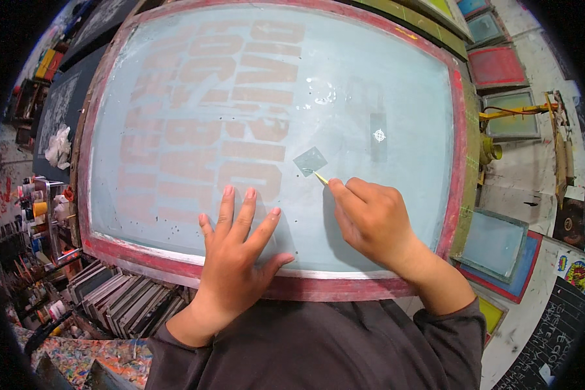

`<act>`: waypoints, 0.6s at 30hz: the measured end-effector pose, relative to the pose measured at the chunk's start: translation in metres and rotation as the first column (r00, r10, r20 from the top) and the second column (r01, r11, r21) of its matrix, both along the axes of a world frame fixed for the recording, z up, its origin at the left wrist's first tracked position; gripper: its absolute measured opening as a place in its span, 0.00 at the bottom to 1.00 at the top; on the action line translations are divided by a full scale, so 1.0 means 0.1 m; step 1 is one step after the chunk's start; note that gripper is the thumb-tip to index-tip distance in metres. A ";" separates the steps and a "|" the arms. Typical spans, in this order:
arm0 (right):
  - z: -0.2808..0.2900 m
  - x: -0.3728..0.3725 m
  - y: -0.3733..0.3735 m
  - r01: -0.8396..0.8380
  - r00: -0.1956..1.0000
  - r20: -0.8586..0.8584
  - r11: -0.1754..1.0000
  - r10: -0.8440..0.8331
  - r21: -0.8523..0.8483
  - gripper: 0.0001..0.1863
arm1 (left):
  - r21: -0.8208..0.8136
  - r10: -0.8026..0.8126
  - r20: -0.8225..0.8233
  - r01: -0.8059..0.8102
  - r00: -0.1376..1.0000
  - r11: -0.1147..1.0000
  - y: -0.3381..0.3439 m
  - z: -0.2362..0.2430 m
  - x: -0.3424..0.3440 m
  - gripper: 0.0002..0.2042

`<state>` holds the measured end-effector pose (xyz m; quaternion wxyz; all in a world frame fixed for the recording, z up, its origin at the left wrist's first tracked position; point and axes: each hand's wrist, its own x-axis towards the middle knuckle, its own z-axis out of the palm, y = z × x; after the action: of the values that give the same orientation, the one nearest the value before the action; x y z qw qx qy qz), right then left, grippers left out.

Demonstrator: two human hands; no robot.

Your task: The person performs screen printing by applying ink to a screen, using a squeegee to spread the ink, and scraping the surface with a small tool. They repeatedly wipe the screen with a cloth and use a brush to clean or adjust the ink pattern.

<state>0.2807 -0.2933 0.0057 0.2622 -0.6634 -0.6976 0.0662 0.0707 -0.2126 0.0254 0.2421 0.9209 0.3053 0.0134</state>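
Overhead, from the head camera, a large screen-printing frame [465, 162] with a worn red border filled most of the view, its pale blue mesh [344, 58] carrying blocks of faded pinkish lettering [195, 133]. The left hand [235, 250] lay flat on the mesh near the frame's lower edge, fingers spread and holding nothing. The right hand [369, 218] was closed in a pinching grip on a thin yellow stick [321, 177], whose tip touched the lower right corner of a small grey square patch [310, 160] on the mesh. Further right on the mesh sat a white round registration mark [379, 135] within a darker strip. Left of the frame lay a crumpled white rag [58, 146], and below its lower left corner stood a row of stacked frames [120, 296] on edge. Smaller screens [497, 244] lay at the right.
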 end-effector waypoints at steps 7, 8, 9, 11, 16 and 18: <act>0.02 0.01 0.05 0.007 1.000 0.030 0.999 -0.005 -0.046 0.19 | 0.029 0.018 0.004 -0.018 1.000 0.999 0.03 -0.04 0.03 0.29; 0.02 0.01 0.05 0.007 1.000 0.031 0.999 -0.006 -0.048 0.19 | 0.027 0.029 0.001 -0.029 1.000 0.999 0.02 -0.04 0.03 0.30; 0.02 0.01 0.05 0.009 0.999 0.032 0.999 -0.007 -0.051 0.19 | 0.030 0.019 0.006 -0.019 1.000 0.999 0.03 -0.05 0.03 0.29; 0.00 0.00 0.05 0.010 1.000 0.020 0.999 -0.009 -0.032 0.19 | 0.036 0.000 0.016 0.000 1.000 0.999 0.03 -0.06 0.02 0.28; -0.04 0.00 0.04 0.017 1.000 0.014 1.000 -0.018 0.007 0.18 | 0.040 0.012 0.008 -0.012 1.000 0.999 0.02 -0.06 0.02 0.30; -0.07 0.00 0.05 0.019 1.000 0.006 0.999 -0.020 0.028 0.18 | 0.039 0.020 0.004 -0.020 1.000 0.999 0.02 -0.06 0.03 0.31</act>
<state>0.2804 -0.2886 -0.0015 0.2699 -0.6668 -0.6927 0.0521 0.0732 -0.2110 0.0199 0.2244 0.9224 0.3136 0.0232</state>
